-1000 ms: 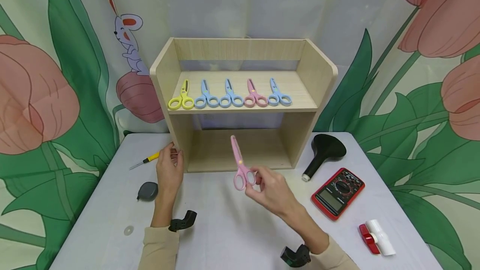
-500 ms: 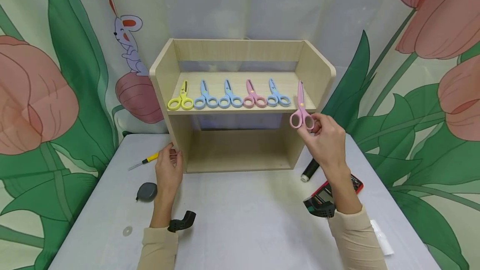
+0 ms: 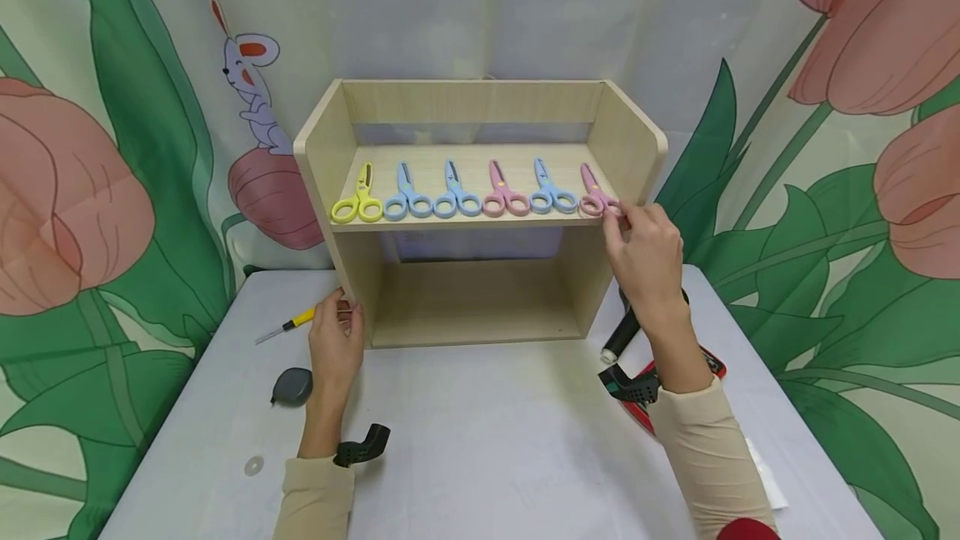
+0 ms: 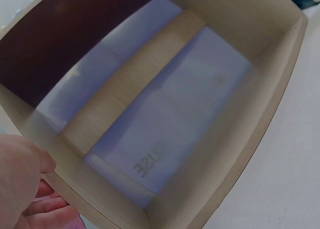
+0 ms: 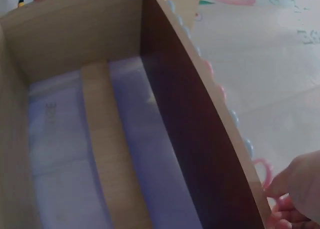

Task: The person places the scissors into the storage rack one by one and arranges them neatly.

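Mirrored, blurred characters show faintly through the pale cloth behind the open back of the wooden shelf unit, seen from the left wrist; they cannot be read with certainty. No other lettering, number or brand is legible.

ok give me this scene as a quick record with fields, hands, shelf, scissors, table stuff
right hand: pinches the handle of the pink scissors at the right end of the upper shelf
left hand: rests against the lower left front edge of the wooden shelf unit
scissors row: yellow scissors, two blue, pink, blue, then the held pink pair
table: yellow screwdriver, tape measure, red multimeter partly hidden by the right arm
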{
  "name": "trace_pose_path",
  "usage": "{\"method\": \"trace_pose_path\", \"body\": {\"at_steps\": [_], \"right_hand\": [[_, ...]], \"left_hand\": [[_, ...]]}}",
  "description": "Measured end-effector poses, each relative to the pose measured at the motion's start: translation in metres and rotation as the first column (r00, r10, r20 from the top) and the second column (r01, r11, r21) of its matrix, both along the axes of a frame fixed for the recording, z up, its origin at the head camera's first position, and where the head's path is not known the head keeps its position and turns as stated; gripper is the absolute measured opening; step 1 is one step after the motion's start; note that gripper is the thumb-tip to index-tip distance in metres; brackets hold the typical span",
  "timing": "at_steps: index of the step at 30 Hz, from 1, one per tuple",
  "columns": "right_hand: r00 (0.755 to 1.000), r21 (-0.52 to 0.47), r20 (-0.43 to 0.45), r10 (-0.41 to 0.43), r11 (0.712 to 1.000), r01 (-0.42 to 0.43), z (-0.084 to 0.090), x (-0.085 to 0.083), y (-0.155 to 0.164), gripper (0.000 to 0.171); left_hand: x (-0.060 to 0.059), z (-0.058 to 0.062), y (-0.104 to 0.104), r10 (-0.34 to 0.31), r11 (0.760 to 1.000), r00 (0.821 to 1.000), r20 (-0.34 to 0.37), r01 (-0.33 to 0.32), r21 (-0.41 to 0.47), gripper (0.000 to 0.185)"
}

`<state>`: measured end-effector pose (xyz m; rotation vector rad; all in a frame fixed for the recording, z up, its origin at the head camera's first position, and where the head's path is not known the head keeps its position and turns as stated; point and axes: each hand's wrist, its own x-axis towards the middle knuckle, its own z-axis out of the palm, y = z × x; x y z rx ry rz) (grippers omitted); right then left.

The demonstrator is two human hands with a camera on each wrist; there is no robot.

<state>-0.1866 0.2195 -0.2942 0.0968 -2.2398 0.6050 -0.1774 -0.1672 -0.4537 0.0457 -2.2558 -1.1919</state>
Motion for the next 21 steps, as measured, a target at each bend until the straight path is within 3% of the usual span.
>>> {"method": "trace_pose_path", "body": {"at_steps": [10,14,18,21], "right_hand": [[0.998,0.033,0.057,-0.013,0.999,0.011,-0.001,-0.004,0.0,0.042],[1.0,0.033,0.006,0.023,0.999,-0.023,-0.005,0.0,-0.001,0.043],[0.992,0.067,-0.081,0.094,0.994,-0.088,-0.017,0.012,-0.005,0.04],[0.979,0.104,-0.083,0.187,0.979,-0.178,-0.03,0.025,-0.01,0.041]], "left_hand": [[-0.001,0.0,-0.004,-0.011,1.0,1.0,-0.014,0.011,-0.007,0.041],[0.001,0.004,-0.01,-0.027,0.999,1.0,0.008,0.027,-0.018,0.046],[0.011,0.011,-0.009,-0.017,0.998,1.0,-0.011,0.017,-0.057,0.051],[0.024,0.019,-0.001,-0.038,0.989,0.997,-0.073,0.027,-0.147,0.049]]}}
